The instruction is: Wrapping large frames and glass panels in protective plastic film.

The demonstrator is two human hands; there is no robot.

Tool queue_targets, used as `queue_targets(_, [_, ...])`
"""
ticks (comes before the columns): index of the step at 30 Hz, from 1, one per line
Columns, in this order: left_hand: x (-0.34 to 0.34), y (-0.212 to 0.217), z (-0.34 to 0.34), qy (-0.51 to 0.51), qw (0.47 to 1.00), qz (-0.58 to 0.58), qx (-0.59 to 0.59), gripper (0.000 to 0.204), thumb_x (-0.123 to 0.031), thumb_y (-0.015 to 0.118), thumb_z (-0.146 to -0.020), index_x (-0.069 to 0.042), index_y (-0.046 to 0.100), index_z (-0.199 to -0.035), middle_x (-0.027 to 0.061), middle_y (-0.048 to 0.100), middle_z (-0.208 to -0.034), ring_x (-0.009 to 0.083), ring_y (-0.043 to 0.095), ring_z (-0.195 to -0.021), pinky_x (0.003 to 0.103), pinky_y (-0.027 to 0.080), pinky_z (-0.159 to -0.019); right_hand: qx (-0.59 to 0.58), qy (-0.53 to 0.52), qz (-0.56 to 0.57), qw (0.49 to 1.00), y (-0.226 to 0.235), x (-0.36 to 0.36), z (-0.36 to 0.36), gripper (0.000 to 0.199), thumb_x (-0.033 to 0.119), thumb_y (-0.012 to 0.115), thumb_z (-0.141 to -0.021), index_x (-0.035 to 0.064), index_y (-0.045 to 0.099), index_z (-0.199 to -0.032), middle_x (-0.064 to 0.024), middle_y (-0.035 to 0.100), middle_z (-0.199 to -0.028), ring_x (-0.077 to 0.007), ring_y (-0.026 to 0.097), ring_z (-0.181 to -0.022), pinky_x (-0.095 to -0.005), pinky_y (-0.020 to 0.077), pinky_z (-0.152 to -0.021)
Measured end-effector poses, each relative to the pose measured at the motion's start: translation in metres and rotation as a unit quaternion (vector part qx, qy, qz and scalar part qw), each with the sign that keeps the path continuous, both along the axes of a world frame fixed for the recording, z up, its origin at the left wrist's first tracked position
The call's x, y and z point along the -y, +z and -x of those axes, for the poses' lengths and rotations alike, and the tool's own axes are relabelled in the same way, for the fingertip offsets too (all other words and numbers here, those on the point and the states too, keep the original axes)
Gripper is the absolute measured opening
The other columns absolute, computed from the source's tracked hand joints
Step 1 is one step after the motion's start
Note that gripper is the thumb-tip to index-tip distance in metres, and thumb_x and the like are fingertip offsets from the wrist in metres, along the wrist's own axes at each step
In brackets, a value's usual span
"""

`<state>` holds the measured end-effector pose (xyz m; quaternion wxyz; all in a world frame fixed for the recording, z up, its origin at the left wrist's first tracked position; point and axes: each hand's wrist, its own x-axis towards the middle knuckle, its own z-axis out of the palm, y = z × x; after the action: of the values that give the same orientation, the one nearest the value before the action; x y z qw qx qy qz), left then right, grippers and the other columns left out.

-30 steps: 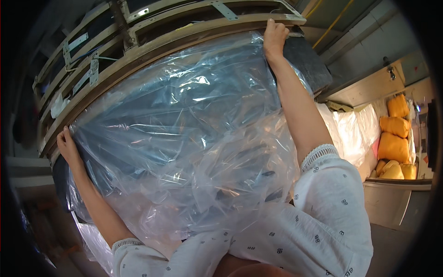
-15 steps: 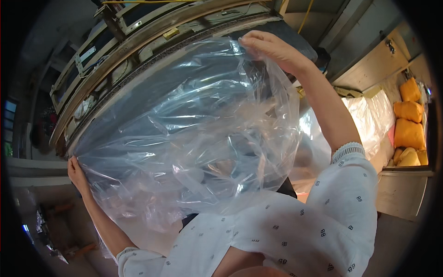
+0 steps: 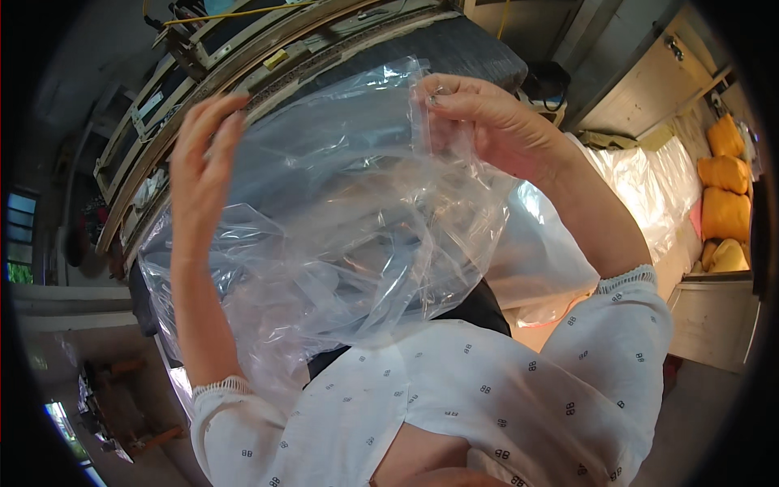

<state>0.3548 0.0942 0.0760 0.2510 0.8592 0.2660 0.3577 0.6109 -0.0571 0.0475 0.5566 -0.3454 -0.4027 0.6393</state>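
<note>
I see my right hand (image 3: 495, 130) pinching the top edge of a large clear crumpled plastic bag (image 3: 357, 235) raised before my chest; my left hand (image 3: 203, 162) rests against it, fingers spread. Light, limp, slippery: I'd grip the edges.

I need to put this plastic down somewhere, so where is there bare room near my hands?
The dark flat surface beyond the right hand shows a bare strip by its far edge. Elsewhere the clear plastic sheet, held up by the left hand and right hand, hides it. Left, the wooden frame carries clips and parts. Right, the yellow bundles fill the ledge.
</note>
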Motion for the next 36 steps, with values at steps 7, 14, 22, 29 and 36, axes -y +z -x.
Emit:
queue_targets(7, [0.055, 0.021, -0.079, -0.185, 0.982, -0.002, -0.045, 0.008, -0.005, 0.058, -0.082, -0.001, 0.061, -0.088, 0.0022, 0.054, -0.089, 0.009, 0.05, -0.078, 0.018, 0.039, -0.066, 0.099, -0.086, -0.042, 0.991, -0.003, 0.017, 0.013, 0.015, 0.02, 0.06, -0.08, 0.0081, 0.054, -0.089, 0.0036, 0.048, -0.075, -0.0067, 0.045, -0.069, -0.0226, 0.0394, -0.066])
queue_targets(14, [0.072, -0.007, -0.077, -0.147, 0.989, -0.023, 0.023, 0.01, -0.001, 0.06, -0.079, 0.001, 0.057, -0.089, 0.0024, 0.053, -0.081, 0.0078, 0.049, -0.073, 0.017, 0.039, -0.064, 0.041, -0.026, -0.023, 0.999, -0.012, 0.023, 0.016, 0.017, 0.018, 0.059, -0.082, 0.0039, 0.06, -0.091, 0.0022, 0.058, -0.08, -0.0036, 0.046, -0.066, -0.0192, 0.0383, -0.062])
queue_targets(22, [0.075, -0.026, -0.068, -0.126, 0.984, 0.015, 0.125, 0.013, -0.003, 0.064, -0.075, 0.0, 0.062, -0.088, 0.0078, 0.061, -0.083, 0.0135, 0.059, -0.075, 0.023, 0.047, -0.066, 0.094, -0.129, -0.121, 0.98, -0.024, 0.01, 0.039, 0.023, 0.013, 0.05, -0.087, -0.0027, 0.059, -0.102, -0.0048, 0.061, -0.084, -0.0087, 0.056, -0.075, -0.0209, 0.044, -0.067])
queue_targets(29, [0.084, -0.062, -0.039, -0.049, 0.964, 0.066, 0.254, 0.012, 0.0, 0.062, -0.073, -0.002, 0.06, -0.085, 0.0076, 0.059, -0.083, 0.0166, 0.058, -0.074, 0.025, 0.047, -0.064, 0.257, -0.157, -0.113, 0.947, -0.046, 0.016, 0.072, 0.038, 0.007, 0.046, -0.084, -0.0024, 0.046, -0.121, -0.0129, 0.052, -0.117, -0.0188, 0.052, -0.106, -0.0293, 0.0425, -0.085])
queue_targets(36, [0.128, -0.114, 0.034, -0.02, 0.962, 0.054, 0.268, 0.009, 0.001, 0.055, -0.075, -0.004, 0.054, -0.083, 0.0075, 0.054, -0.077, 0.0218, 0.055, -0.076, 0.029, 0.044, -0.069, -0.069, -0.087, 0.127, 0.986, -0.067, -0.024, 0.081, 0.02, 0.023, 0.052, -0.088, 0.0048, 0.056, -0.095, -0.0054, 0.059, -0.091, -0.0141, 0.056, -0.085, -0.0286, 0.0463, -0.074])
